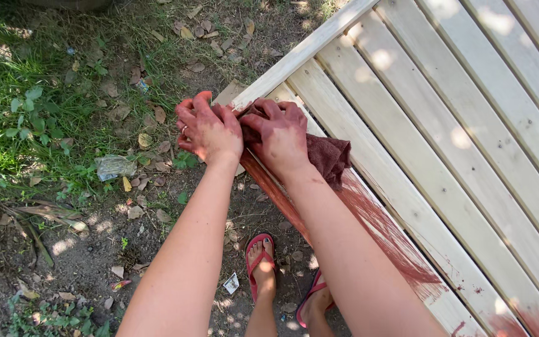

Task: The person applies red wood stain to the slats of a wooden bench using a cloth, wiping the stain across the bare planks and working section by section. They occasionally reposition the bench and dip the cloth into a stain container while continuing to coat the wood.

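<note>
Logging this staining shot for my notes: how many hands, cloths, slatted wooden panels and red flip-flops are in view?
Hands: 2 (left hand, right hand)
Reddish-brown cloth: 1
Slatted wooden panel: 1
Red flip-flops: 2 (one, other)
Total: 6

Hands: two, a left hand [210, 130] and a right hand [280, 134], both stained red-brown, at 12 o'clock from the feet.
Rag [330, 156]: one, dark red, under the right hand.
Ring [184, 130]: one, on the left hand.
Slatted wooden panel [469, 106]: one, pale, with about six slats in view, at 3 o'clock of the hands.
Flip-flops: two, red, one [259, 262] and another [311, 298], at 6 o'clock.
Crumpled clear wrapper [113, 166]: one, at 9 o'clock.
Small paper scrap [231, 283]: one.
</note>
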`<state>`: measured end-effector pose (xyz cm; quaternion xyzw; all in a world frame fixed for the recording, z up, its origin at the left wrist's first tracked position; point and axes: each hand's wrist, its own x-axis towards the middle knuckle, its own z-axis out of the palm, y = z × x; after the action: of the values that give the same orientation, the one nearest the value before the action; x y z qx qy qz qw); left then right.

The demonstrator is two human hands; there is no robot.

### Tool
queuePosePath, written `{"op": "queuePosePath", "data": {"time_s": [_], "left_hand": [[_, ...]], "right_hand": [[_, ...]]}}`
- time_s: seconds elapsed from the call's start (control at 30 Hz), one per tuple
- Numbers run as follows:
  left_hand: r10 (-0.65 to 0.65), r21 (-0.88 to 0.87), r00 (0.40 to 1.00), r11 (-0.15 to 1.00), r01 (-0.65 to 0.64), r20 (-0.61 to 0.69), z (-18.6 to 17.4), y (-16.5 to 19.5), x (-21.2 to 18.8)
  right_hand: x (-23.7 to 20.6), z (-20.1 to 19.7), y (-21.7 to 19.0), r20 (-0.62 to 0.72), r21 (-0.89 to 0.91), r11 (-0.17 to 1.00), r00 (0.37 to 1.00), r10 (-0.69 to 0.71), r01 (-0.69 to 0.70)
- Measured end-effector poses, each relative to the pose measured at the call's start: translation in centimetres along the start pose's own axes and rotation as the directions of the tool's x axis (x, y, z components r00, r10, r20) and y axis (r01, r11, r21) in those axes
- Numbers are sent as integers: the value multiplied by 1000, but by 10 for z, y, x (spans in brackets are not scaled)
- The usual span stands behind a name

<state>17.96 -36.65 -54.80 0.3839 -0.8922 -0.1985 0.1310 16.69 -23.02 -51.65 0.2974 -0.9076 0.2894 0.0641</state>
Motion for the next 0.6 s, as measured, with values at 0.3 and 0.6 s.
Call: {"op": "queuePosePath", "data": {"time_s": [0.3,0.6], "left_hand": [[36,-108,997,993,-43,-62,23,-5,7],[14,-366,992,929,-58,-123,35,-23,-2]], "right_hand": [[-121,-83,26,375,75,995,923,-89,66],[-82,-54,25,209,172,985,978,-14,-22]]}}
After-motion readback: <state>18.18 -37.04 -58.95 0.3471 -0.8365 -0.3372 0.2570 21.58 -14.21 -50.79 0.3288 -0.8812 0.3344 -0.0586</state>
